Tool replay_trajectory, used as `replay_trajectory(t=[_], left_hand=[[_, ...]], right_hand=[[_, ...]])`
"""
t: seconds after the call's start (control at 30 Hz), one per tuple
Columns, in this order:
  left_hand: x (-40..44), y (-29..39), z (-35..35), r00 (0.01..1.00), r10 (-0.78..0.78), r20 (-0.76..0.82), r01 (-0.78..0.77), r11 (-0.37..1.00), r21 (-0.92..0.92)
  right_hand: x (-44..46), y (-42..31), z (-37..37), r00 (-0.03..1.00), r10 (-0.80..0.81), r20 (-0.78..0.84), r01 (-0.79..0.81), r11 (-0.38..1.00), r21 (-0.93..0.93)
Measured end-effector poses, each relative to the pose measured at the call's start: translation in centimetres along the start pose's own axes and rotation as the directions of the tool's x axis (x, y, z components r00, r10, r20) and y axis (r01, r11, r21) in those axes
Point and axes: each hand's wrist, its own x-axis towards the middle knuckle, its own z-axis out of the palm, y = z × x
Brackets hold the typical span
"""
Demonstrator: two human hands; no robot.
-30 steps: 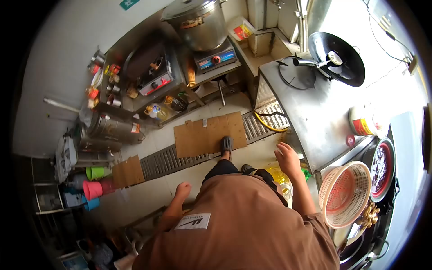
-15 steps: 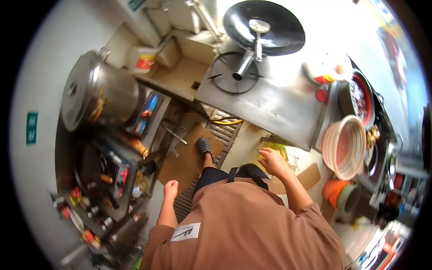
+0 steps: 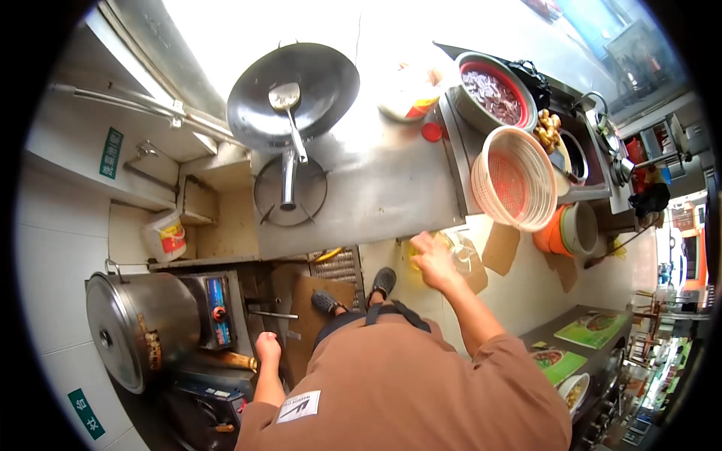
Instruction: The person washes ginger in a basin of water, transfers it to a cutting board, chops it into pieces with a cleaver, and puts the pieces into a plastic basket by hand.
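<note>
My left hand (image 3: 268, 347) is curled closed, low beside the gas burner (image 3: 218, 310); whether anything lies inside the fingers is hidden. Out in front of me, my right hand (image 3: 432, 255) hangs near the front edge of the steel counter (image 3: 376, 203), above a clear container of yellow liquid (image 3: 415, 259) on the floor. Its fingers are bent and partly hidden, with no held object visible. On the counter a black wok (image 3: 323, 83) holds a metal ladle (image 3: 286, 98), its handle reaching over a round wok ring (image 3: 308, 197).
A pink and white basket (image 3: 515, 180) overhangs the counter at the right, near a bowl of sliced purple food (image 3: 492, 96) and ginger (image 3: 549, 131). Orange and grey buckets (image 3: 579, 229) stand below. A large steel pot (image 3: 143, 323) is at the left, near a sink (image 3: 226, 218).
The view has swung right, bringing the wok and counter in front of me and the stoves to the left. My feet have turned, and both shoes now show.
</note>
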Motion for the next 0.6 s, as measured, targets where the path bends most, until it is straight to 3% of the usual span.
replay_trajectory(t=[0.03,0.07,0.1,0.17,0.2,0.23,0.27,0.3,0.33,0.37,0.43,0.47,0.5,0.53,0.57,0.6], left_hand=[[0.5,1.4,0.1,0.948,0.303,-0.097,-0.277,0.936,0.218],[0.0,6.4,-1.5,0.997,-0.062,0.046,0.058,0.995,0.087],[-0.4,10.9,-2.8,0.998,-0.056,0.015,0.055,0.994,0.091],[-1.2,16.5,-4.1,0.998,0.046,-0.03,-0.042,0.99,0.132],[0.1,16.4,-4.2,0.954,0.286,-0.088,-0.256,0.933,0.252],[1.7,16.9,-5.3,0.945,0.325,0.038,-0.327,0.937,0.122],[2.5,17.7,-6.0,0.936,0.35,-0.039,-0.34,0.928,0.15],[-0.3,26.1,-8.8,0.977,0.2,0.075,-0.207,0.973,0.1],[-0.1,26.7,-9.4,0.946,0.322,-0.021,-0.323,0.946,-0.026],[-0.6,29.3,-10.5,0.958,0.285,-0.005,-0.284,0.954,-0.093],[-5.4,39.3,-12.4,0.944,0.324,0.06,-0.31,0.935,-0.17],[-7.1,42.8,-12.7,0.944,0.327,0.047,-0.315,0.934,-0.168],[-8.6,45.8,-12.8,0.894,0.418,0.159,-0.379,0.897,-0.226],[-9.3,48.0,-12.3,0.821,0.506,0.264,-0.433,0.853,-0.291],[-9.3,49.5,-11.7,0.683,0.608,0.404,-0.409,0.777,-0.478],[-8.0,50.0,-10.2,0.486,0.693,0.533,-0.257,0.696,-0.67]], right_hand=[[-0.3,-0.9,0.2,0.994,0.072,-0.079,-0.028,0.886,0.462],[-0.5,-1.9,-0.6,0.966,0.246,0.078,-0.217,0.613,0.76],[-0.8,-1.1,0.6,0.965,0.232,0.12,-0.219,0.469,0.856],[-0.9,-0.1,-2.7,0.977,0.201,0.072,-0.163,0.479,0.862],[-1.0,0.6,-4.5,0.978,0.207,-0.004,-0.102,0.5,0.86],[-1.3,1.3,-6.4,0.974,0.213,-0.08,-0.044,0.522,0.852],[-1.7,2.1,-8.8,0.976,0.202,-0.088,-0.029,0.514,0.857],[-1.8,3.1,-11.5,0.977,0.109,-0.183,0.12,0.43,0.895],[-1.9,4.2,-14.1,0.957,0.026,-0.289,0.264,0.333,0.905],[-2.4,5.1,-16.6,0.953,0.02,-0.302,0.279,0.326,0.903],[-3.0,6.7,-20.0,0.944,-0.172,-0.281,0.261,-0.128,0.957],[-2.3,7.5,-19.9,0.939,-0.178,-0.293,0.272,-0.131,0.953],[-1.3,8.2,-19.3,0.894,-0.274,-0.355,0.278,-0.28,0.919],[-0.3,8.8,-18.2,0.833,-0.355,-0.424,0.262,-0.422,0.868],[1.4,8.8,-15.3,0.818,-0.402,-0.411,0.046,-0.667,0.744],[4.3,7.7,-9.1,0.858,-0.377,-0.348,-0.166,-0.845,0.508]])
